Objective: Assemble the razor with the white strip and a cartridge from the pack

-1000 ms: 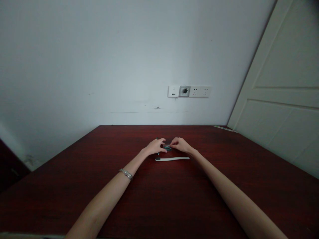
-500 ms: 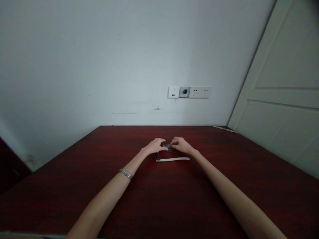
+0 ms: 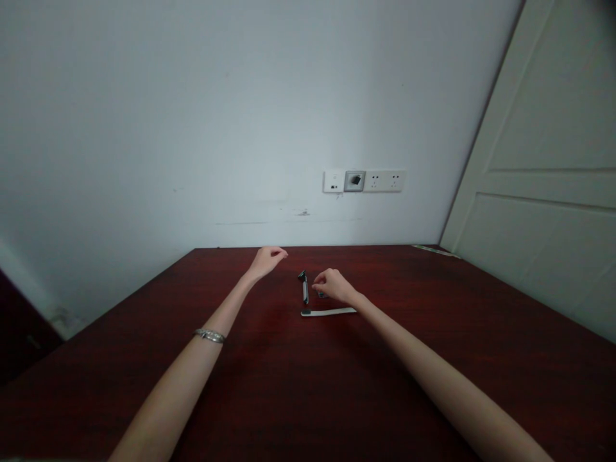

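Note:
My left hand is up at the far left of the group of things, its thumb and fingers brought together; whatever may be between them cannot be made out. Bent over a small clear and dark piece, my right hand has its fingertips pinched and hides most of it. Just left of those fingertips lies a razor, its dark head pointing away from me. Nearer to me, a long thin white strip with a dark grey left end lies crosswise, its right end partly behind my right wrist.
All this lies on a dark red wooden table against a white wall. Wall sockets sit above its back edge. To the right stands a pale panelled door, and a thin flat strip lies at the back right corner.
My left hand has moved away from the small clear piece, to the left and back, uncovering the razor. My right hand has shifted slightly left and now covers most of that piece.

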A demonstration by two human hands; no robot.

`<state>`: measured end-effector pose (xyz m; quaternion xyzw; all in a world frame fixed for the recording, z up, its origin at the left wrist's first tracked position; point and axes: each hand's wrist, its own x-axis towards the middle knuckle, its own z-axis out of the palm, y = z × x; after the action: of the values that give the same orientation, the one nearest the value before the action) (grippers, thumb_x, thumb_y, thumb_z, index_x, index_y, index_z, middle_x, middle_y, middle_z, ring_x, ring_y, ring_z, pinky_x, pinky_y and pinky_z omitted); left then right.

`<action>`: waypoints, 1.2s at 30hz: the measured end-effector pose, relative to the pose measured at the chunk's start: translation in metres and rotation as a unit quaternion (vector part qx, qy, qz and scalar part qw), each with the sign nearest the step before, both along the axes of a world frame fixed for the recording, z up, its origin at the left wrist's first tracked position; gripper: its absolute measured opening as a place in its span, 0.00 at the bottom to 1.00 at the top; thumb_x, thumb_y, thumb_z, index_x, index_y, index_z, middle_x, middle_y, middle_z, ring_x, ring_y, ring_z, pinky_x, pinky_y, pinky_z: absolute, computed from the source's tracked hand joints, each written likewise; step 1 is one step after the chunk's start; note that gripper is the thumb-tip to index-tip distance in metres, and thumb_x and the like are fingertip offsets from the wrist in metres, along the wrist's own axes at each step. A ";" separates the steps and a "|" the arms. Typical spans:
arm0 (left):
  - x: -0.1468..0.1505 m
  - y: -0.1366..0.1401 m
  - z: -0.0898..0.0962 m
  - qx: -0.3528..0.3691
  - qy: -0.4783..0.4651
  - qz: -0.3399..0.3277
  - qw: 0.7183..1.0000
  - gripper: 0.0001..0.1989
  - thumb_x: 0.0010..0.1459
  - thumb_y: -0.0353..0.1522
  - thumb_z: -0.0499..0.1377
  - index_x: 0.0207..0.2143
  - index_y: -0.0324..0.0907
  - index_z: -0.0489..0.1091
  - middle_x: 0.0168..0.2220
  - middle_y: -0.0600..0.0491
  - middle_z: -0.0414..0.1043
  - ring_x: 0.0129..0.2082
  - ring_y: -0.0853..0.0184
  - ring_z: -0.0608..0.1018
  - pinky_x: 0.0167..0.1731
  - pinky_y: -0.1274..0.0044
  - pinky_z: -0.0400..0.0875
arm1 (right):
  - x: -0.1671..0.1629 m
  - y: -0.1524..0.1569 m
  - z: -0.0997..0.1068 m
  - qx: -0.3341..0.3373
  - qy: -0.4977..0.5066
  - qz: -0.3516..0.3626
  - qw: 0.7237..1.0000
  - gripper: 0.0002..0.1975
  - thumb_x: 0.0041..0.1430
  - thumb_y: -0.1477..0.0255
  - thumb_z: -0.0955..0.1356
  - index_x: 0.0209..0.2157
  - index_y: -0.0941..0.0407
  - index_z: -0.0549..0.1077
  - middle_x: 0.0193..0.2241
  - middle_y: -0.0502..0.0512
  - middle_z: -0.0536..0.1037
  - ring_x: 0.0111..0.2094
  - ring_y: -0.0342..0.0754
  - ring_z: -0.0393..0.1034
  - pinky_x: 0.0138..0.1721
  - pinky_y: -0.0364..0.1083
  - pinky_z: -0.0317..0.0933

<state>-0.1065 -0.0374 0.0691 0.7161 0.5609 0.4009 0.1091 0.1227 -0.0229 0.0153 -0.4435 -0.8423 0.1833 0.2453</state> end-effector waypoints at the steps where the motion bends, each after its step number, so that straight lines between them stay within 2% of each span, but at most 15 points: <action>1: -0.005 0.000 0.000 -0.001 -0.005 0.010 1.000 0.14 0.50 0.36 0.52 0.29 0.39 0.75 0.32 0.51 0.77 0.36 0.64 0.76 0.40 0.76 0.67 | -0.007 -0.003 0.000 0.001 -0.012 -0.006 1.000 0.10 0.49 0.68 0.67 0.27 0.59 0.78 0.25 0.58 0.78 0.28 0.47 0.72 0.27 0.40 0.58; 6: -0.024 0.001 -0.004 -0.002 -0.029 0.036 0.999 0.15 0.49 0.36 0.52 0.29 0.38 0.75 0.31 0.50 0.77 0.35 0.65 0.76 0.36 0.77 0.68 | -0.033 -0.007 -0.002 0.010 -0.084 -0.073 0.994 0.12 0.47 0.64 0.69 0.29 0.59 0.77 0.30 0.63 0.78 0.33 0.52 0.73 0.29 0.41 0.59; 11: -0.033 -0.001 -0.007 -0.005 -0.031 0.050 0.998 0.14 0.49 0.36 0.52 0.28 0.38 0.75 0.30 0.50 0.77 0.34 0.65 0.76 0.36 0.76 0.68 | -0.047 -0.002 -0.006 0.004 -0.110 -0.091 0.990 0.17 0.44 0.64 0.72 0.35 0.59 0.75 0.35 0.66 0.77 0.36 0.54 0.73 0.31 0.42 0.61; 18: -0.034 -0.010 -0.005 -0.012 -0.016 0.051 0.998 0.14 0.48 0.36 0.53 0.26 0.39 0.76 0.29 0.50 0.77 0.33 0.64 0.76 0.36 0.76 0.67 | -0.056 0.000 -0.007 -0.006 -0.110 -0.107 0.988 0.14 0.42 0.71 0.71 0.35 0.60 0.74 0.36 0.67 0.76 0.37 0.56 0.73 0.32 0.45 0.63; 24: -0.028 -0.007 -0.007 -0.008 -0.014 0.046 0.999 0.13 0.49 0.35 0.52 0.26 0.39 0.76 0.29 0.51 0.77 0.33 0.65 0.76 0.37 0.77 0.67 | -0.055 0.000 -0.002 0.006 -0.103 -0.102 0.989 0.14 0.42 0.69 0.70 0.33 0.60 0.75 0.33 0.65 0.77 0.35 0.55 0.73 0.30 0.43 0.61; 27: -0.017 -0.007 -0.009 -0.002 -0.002 0.024 1.000 0.14 0.50 0.35 0.52 0.26 0.39 0.76 0.30 0.51 0.77 0.34 0.65 0.77 0.38 0.77 0.67 | -0.036 0.006 0.005 0.036 -0.087 -0.098 0.991 0.11 0.44 0.68 0.68 0.29 0.60 0.76 0.30 0.64 0.78 0.32 0.53 0.73 0.29 0.42 0.59; 29: -0.006 -0.009 -0.010 -0.003 0.013 -0.004 1.000 0.13 0.50 0.35 0.53 0.27 0.39 0.76 0.30 0.51 0.77 0.34 0.65 0.77 0.38 0.77 0.67 | -0.011 0.013 0.010 0.053 -0.075 -0.107 0.990 0.10 0.46 0.68 0.67 0.27 0.59 0.77 0.28 0.62 0.78 0.31 0.51 0.73 0.28 0.41 0.57; 32: 0.012 -0.015 -0.014 -0.017 0.043 -0.058 0.997 0.13 0.50 0.36 0.54 0.30 0.39 0.76 0.33 0.50 0.77 0.35 0.65 0.77 0.38 0.77 0.67 | 0.043 0.025 0.012 0.072 -0.056 -0.118 0.989 0.11 0.48 0.68 0.65 0.30 0.59 0.77 0.26 0.60 0.78 0.29 0.49 0.72 0.28 0.41 0.55; 36: 0.036 -0.023 -0.021 -0.040 0.111 -0.131 0.984 0.12 0.51 0.36 0.55 0.30 0.39 0.76 0.33 0.51 0.77 0.34 0.65 0.76 0.38 0.78 0.66 | 0.121 0.035 0.004 0.086 -0.105 -0.155 0.979 0.12 0.50 0.69 0.64 0.31 0.59 0.77 0.27 0.61 0.78 0.30 0.50 0.72 0.28 0.41 0.54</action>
<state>-0.0707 -0.0605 0.0481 0.8183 0.4867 0.2786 0.1263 0.2437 0.0120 0.0194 -0.5625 -0.7971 0.0222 0.2185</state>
